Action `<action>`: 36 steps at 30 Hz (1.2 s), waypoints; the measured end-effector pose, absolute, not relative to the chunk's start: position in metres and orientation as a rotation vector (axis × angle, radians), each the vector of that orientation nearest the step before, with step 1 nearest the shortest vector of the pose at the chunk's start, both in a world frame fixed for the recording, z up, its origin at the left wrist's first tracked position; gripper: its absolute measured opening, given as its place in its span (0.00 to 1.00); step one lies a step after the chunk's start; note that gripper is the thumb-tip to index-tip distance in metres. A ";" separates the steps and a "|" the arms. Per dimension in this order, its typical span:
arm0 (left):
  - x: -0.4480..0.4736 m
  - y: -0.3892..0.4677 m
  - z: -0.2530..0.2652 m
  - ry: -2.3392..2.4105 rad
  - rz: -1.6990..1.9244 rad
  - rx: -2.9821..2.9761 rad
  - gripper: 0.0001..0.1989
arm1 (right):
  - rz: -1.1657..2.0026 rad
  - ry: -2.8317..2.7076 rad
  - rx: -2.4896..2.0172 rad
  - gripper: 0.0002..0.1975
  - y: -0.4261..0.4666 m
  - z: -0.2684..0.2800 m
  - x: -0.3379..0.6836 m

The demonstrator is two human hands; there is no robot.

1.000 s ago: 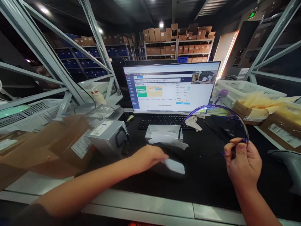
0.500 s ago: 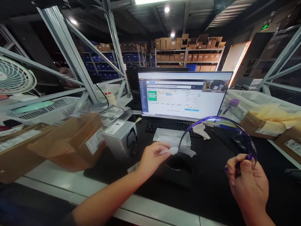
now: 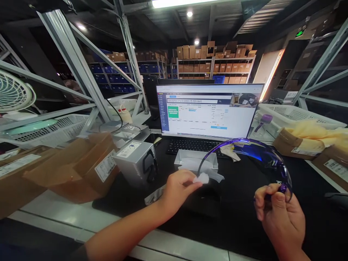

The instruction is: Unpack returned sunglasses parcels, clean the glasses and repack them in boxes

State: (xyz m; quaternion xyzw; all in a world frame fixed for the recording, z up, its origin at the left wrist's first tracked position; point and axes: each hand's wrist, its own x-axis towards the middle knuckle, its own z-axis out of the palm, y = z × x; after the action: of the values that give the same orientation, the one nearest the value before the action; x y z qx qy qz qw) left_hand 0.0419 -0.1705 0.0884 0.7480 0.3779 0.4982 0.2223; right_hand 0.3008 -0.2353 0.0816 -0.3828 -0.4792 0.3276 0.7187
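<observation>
A curved, glossy, see-through purple visor-like band (image 3: pixel 251 145) arches between my two hands. My right hand (image 3: pixel 282 214) is closed on its right end, thumb and fingers pinching a dark purple piece there. White letters show on the band near those fingers. At the band's thin left end, my left hand (image 3: pixel 181 186) pinches a crumpled white tissue-like wrap (image 3: pixel 201 178) between thumb and forefinger. Whether those fingers also press on the band itself, I cannot tell. Just behind the wrap is an open whitish box (image 3: pixel 183 156) with thin white sheet material spilling over its front.
Left of my hands stand a grey printed box (image 3: pixel 127 166) and an open brown carton (image 3: pixel 78 166). A monitor (image 3: pixel 203 112) and keyboard (image 3: pixel 182 145) are behind the open box. White baskets (image 3: pixel 299 114) and cartons with yellow wrapping (image 3: pixel 312 136) line the right side.
The view has shifted slightly, so most things sit further left. The band has turned to show more of its broad purple surface and lettering. The white wrap looks more bunched.
</observation>
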 end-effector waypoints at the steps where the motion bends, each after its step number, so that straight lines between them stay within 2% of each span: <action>1: 0.042 -0.170 0.089 1.037 1.379 2.088 0.16 | 0.719 -1.057 -0.846 0.12 -0.235 0.082 0.301; 5: 0.042 -0.171 0.092 1.003 1.376 2.142 0.17 | 0.682 -1.079 -0.835 0.11 -0.235 0.085 0.300; 10: 0.038 -0.171 0.092 0.944 1.348 2.108 0.10 | 0.681 -1.103 -0.884 0.13 -0.234 0.088 0.298; 15: 0.035 -0.168 0.097 0.935 1.400 2.020 0.11 | 0.712 -1.194 -0.973 0.14 -0.234 0.080 0.307; 20: 0.035 -0.164 0.123 0.989 1.464 1.964 0.12 | 0.708 -1.436 -1.048 0.15 -0.234 0.071 0.310; 23: 0.035 -0.162 0.137 0.944 1.404 1.913 0.15 | 0.680 -1.409 -1.106 0.15 -0.234 0.072 0.308; 27: 0.038 -0.162 0.138 0.765 1.090 1.719 0.26 | 0.684 -1.272 -1.164 0.17 -0.229 0.076 0.312; 30: 0.039 -0.161 0.131 0.723 0.926 1.581 0.22 | 0.707 -1.273 -1.164 0.18 -0.224 0.075 0.317; 33: 0.038 -0.161 0.125 0.797 0.936 1.627 0.17 | 0.679 -1.346 -1.161 0.16 -0.223 0.075 0.318; 36: 0.037 -0.166 0.125 0.790 1.044 1.751 0.12 | 0.462 -1.564 -1.177 0.12 -0.223 0.080 0.315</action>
State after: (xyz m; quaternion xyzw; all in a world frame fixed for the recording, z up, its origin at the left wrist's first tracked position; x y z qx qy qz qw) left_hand 0.0369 -0.1660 0.1245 0.7111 0.3210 0.4242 0.4597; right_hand 0.3147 -0.2231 0.0803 -0.4943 -0.6566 0.1939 0.5357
